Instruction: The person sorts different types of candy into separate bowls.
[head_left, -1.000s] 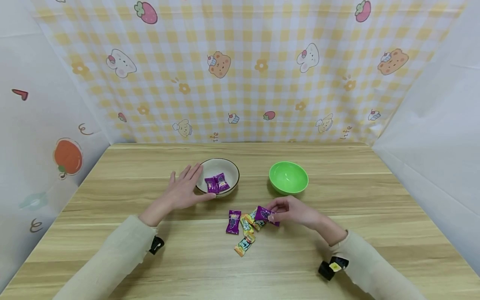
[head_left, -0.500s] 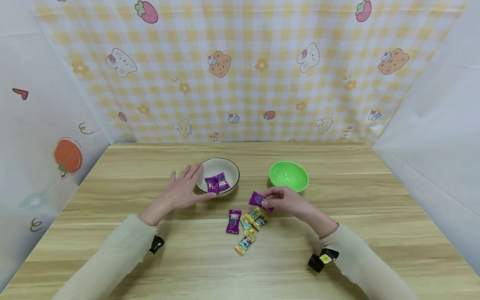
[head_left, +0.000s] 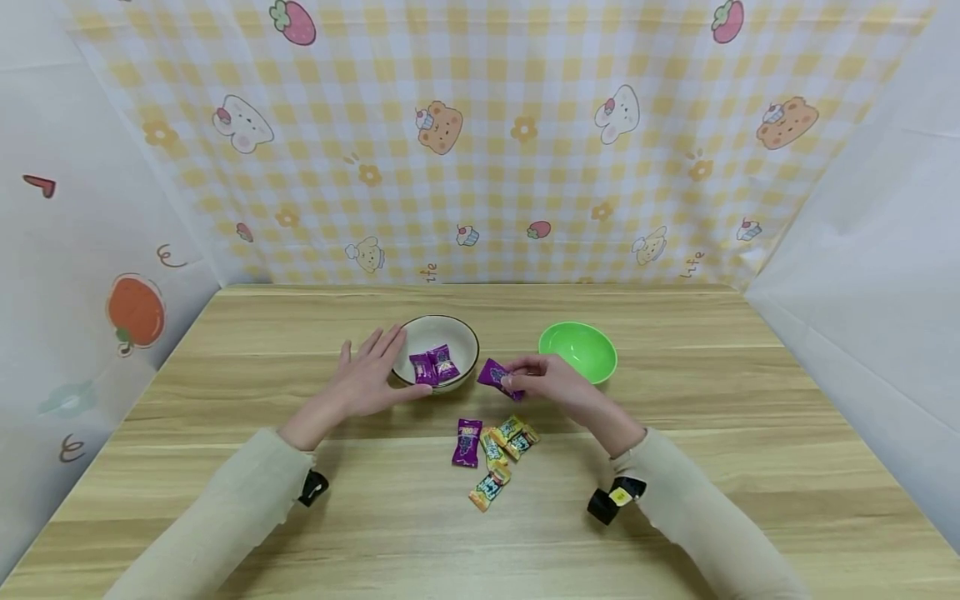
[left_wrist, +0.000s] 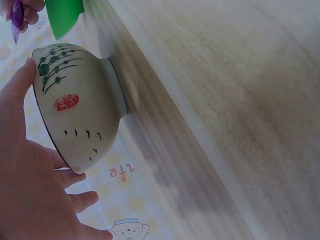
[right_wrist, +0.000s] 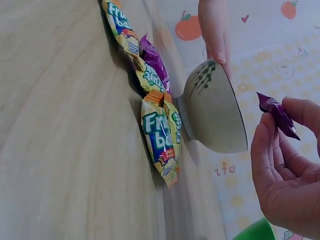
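My left hand [head_left: 365, 385] rests spread against the rim of a white bowl [head_left: 459, 337], its thumb at the near side and its fingers at the left. Two purple wrapped candies [head_left: 442, 362] lie inside that bowl. Between thumb and fingertips my right hand [head_left: 558, 385] pinches another purple candy [right_wrist: 278, 114], held in the air just right of the white bowl. On the table in front lie one purple candy [head_left: 467, 442] and several yellow candies [head_left: 490, 488]. The left wrist view shows green and red painted marks on the outside of the bowl.
A green bowl [head_left: 577, 346] stands at the right, behind my right hand. The wooden table [head_left: 750, 392] ends at a yellow checked curtain [head_left: 517, 167] behind, with white sheets [head_left: 862, 208] at the sides.
My right hand has lifted the purple candy off the yellow candies and carried it left and away from me, towards the white bowl. My left hand has stayed in place.
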